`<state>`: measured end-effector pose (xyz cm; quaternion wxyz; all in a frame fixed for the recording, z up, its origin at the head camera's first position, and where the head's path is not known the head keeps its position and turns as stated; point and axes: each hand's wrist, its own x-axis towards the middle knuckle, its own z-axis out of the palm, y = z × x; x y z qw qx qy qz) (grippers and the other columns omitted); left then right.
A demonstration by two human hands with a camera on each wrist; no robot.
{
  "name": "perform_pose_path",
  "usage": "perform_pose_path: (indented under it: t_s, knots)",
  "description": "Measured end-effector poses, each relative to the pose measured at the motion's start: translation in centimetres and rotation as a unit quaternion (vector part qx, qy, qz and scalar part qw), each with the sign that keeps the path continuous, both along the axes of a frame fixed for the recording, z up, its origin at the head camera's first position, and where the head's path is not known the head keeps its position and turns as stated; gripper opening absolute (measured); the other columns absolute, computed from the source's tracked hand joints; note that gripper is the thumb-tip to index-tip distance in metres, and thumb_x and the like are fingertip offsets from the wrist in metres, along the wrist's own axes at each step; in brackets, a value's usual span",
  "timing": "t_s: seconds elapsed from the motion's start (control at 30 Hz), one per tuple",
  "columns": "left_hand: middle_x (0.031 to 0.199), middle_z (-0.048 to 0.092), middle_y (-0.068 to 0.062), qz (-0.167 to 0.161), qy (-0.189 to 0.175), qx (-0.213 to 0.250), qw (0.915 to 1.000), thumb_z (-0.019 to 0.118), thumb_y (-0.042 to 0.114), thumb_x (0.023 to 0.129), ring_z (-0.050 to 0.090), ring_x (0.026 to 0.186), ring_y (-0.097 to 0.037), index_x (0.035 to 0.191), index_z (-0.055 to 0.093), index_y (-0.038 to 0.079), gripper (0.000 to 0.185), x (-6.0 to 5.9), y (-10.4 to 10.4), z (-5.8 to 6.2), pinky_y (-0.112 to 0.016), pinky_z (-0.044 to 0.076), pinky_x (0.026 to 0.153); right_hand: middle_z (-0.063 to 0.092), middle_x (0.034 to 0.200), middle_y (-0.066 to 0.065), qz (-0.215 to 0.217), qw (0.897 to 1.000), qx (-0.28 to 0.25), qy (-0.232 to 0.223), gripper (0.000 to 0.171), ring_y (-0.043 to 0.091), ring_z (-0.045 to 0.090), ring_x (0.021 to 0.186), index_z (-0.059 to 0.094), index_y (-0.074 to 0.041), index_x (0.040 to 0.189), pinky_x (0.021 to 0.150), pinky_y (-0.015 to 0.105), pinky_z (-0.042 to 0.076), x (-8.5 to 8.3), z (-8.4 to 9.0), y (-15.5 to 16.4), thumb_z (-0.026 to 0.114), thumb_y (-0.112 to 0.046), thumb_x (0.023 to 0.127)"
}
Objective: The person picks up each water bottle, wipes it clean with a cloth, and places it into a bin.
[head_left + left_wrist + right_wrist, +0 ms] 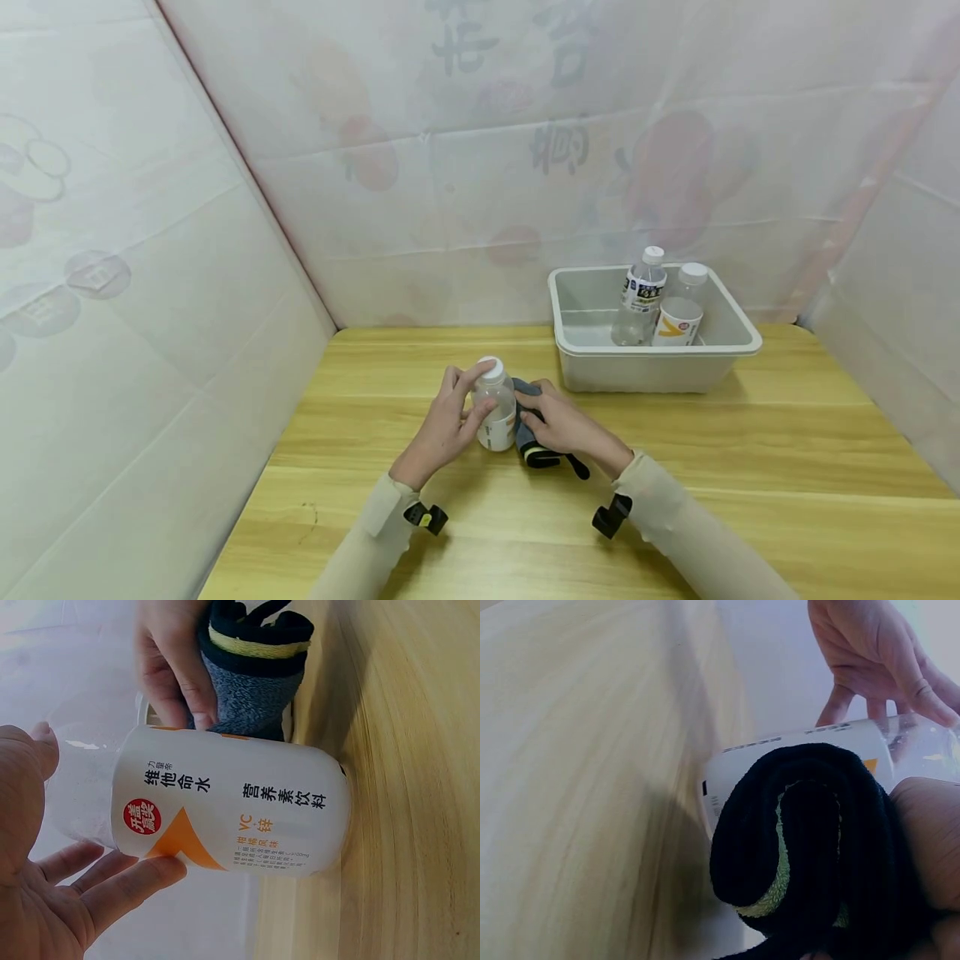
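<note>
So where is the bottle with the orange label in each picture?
Head: the bottle stands at table centre, between both hands.
Left wrist: it fills the middle, lying sideways in the picture, label towards the camera.
Right wrist: only a strip of its white label shows above the sock.
Shared landmark: the dark sock with a yellow band, pressed against the bottle.
</note>
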<state>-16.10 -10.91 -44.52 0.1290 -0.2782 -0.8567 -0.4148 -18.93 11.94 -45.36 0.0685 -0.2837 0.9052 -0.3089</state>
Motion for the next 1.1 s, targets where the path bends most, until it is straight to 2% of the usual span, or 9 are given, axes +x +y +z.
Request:
perform_pose_path:
  t_s: [0.07, 0.2, 0.27, 0.37, 0.5, 0.67, 0.97, 1.1]
  knots:
    - [0.106, 0.043, -0.021, 0.001, 0.0, -0.001, 1.0, 0.056, 0.025, 0.105, 0.05, 0.098, -0.02, 0.156, 0.033, 0.033, 0.056, 0.0, 0.1, 0.1, -0.041, 0.063, 0.082, 0.043, 0.145, 0.037, -0.002, 1.0, 0.0, -0.004, 0.045, 0.033, 0.064, 0.102, 0.048, 0.006, 0.146, 0.082, 0.043, 0.053, 0.0, -0.1, 0.0, 0.051, -0.012, 0.105]
    - [0.107, 0.043, -0.022, 0.005, -0.006, -0.004, 1.0, 0.057, 0.024, 0.104, 0.052, 0.1, -0.022, 0.156, 0.034, 0.033, 0.057, 0.0, 0.1, 0.3, -0.042, 0.063, 0.082, 0.041, 0.146, 0.038, -0.005, 1.0, 0.007, -0.015, 0.045, 0.025, 0.062, 0.088, 0.048, 0.004, 0.147, 0.077, 0.039, 0.052, 0.0, -0.4, -0.1, 0.052, -0.012, 0.105]
    - [0.108, 0.044, -0.022, 0.007, -0.008, -0.006, 0.9999, 0.057, 0.025, 0.105, 0.053, 0.102, -0.023, 0.156, 0.033, 0.034, 0.057, -0.1, 0.1, 0.2, -0.042, 0.063, 0.082, 0.041, 0.146, 0.039, -0.008, 1.0, 0.011, -0.016, 0.045, 0.027, 0.063, 0.093, 0.048, 0.004, 0.146, 0.081, 0.042, 0.054, 0.0, -0.6, -0.1, 0.052, -0.012, 0.105]
    - [0.109, 0.044, -0.019, 0.005, -0.013, -0.009, 0.9999, 0.057, 0.025, 0.105, 0.056, 0.104, -0.025, 0.156, 0.033, 0.034, 0.057, 0.0, 0.1, 0.3, -0.042, 0.063, 0.083, 0.04, 0.146, 0.04, -0.005, 1.0, 0.016, -0.01, 0.045, 0.038, 0.065, 0.106, 0.048, 0.004, 0.147, 0.09, 0.051, 0.055, 0.1, -1.1, -0.1, 0.052, -0.012, 0.105]
    - [0.115, 0.045, -0.015, -0.001, -0.028, -0.016, 0.9995, 0.056, 0.026, 0.105, 0.058, 0.111, -0.027, 0.157, 0.03, 0.035, 0.058, 0.0, -0.1, 0.6, -0.043, 0.062, 0.085, 0.042, 0.145, 0.041, -0.002, 1.0, 0.017, 0.006, 0.045, 0.048, 0.059, 0.121, 0.049, 0.004, 0.146, 0.098, 0.059, 0.052, 0.2, -1.6, -0.1, 0.053, -0.012, 0.104]
    - [0.12, 0.046, -0.016, -0.004, -0.034, -0.025, 0.9991, 0.054, 0.029, 0.106, 0.058, 0.116, -0.03, 0.157, 0.028, 0.037, 0.058, 0.1, -0.2, 0.8, -0.043, 0.062, 0.086, 0.043, 0.143, 0.041, -0.013, 0.999, 0.023, 0.018, 0.045, 0.05, 0.057, 0.122, 0.051, 0.003, 0.145, 0.099, 0.06, 0.051, 0.4, -2.0, -0.3, 0.056, -0.012, 0.103]
    - [0.123, 0.046, -0.016, -0.008, -0.034, -0.028, 0.999, 0.051, 0.031, 0.107, 0.058, 0.118, -0.03, 0.157, 0.027, 0.038, 0.056, 0.1, -0.3, 0.9, -0.045, 0.062, 0.087, 0.041, 0.148, 0.037, -0.027, 0.999, 0.033, 0.01, 0.045, 0.051, 0.047, 0.132, 0.052, 0.001, 0.146, 0.107, 0.066, 0.039, 0.9, -2.0, -0.4, 0.056, -0.015, 0.104]
    - [0.123, 0.047, -0.017, -0.012, -0.03, -0.025, 0.9992, 0.051, 0.03, 0.107, 0.058, 0.118, -0.031, 0.157, 0.027, 0.036, 0.056, 0.1, -0.3, 1.0, -0.046, 0.062, 0.086, 0.039, 0.151, 0.036, -0.032, 0.998, 0.046, 0.003, 0.047, 0.054, 0.043, 0.133, 0.05, -0.002, 0.149, 0.106, 0.066, 0.04, 1.1, -1.7, -0.4, 0.054, -0.017, 0.105]
